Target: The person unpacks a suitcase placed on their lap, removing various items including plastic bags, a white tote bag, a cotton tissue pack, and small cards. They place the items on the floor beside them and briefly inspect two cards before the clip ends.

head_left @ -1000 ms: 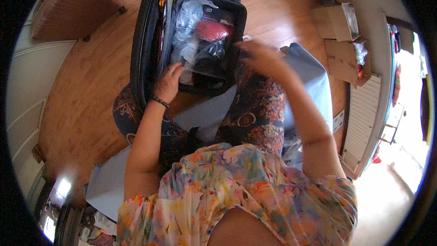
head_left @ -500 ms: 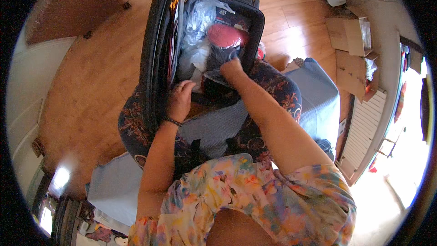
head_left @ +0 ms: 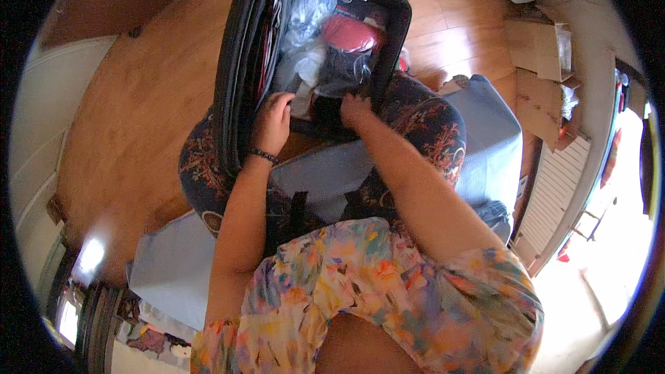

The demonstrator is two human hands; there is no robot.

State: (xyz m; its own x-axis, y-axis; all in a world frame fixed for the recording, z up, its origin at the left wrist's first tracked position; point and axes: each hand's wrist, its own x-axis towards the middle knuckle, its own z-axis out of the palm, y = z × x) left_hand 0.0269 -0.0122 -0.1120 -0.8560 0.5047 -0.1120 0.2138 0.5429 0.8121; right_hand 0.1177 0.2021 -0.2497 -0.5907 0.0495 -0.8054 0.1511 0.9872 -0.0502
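Open black suitcase [head_left: 396,41] at upper centre of frame, lid [head_left: 234,73] standing up along its left side, near end between the person's knees. Left hand [head_left: 272,123] is at the suitcase's lower-left corner, by the lid's base: fingers close together and slightly bent, thumb nearly alongside. Can't tell whether it grips the edge or just rests there. Dark bead bracelet [head_left: 264,156] on that wrist. Right hand [head_left: 357,111] is in the lower-right part of the case, knuckles up, fingers bunched and curled down over dark contents. Fingertips blurred and hidden, so can't tell if it's holding anything. Contents: crumpled clear plastic bag [head_left: 315,10] along the left, whitish crumpled wrap [head_left: 305,66] below it, flat black package [head_left: 360,10] at the top, shiny red pouch [head_left: 348,33] just under that, dark bag [head_left: 344,73] below the pouch and just above the right hand. Patterned trousers [head_left: 426,121] flank the near end; pale blue cover [head_left: 488,131] under the legs, showing at centre and right. Wooden floor [head_left: 149,111] fills the left and top. Two open cardboard boxes [head_left: 537,48] upper right, white ribbed radiator [head_left: 554,194] below them.
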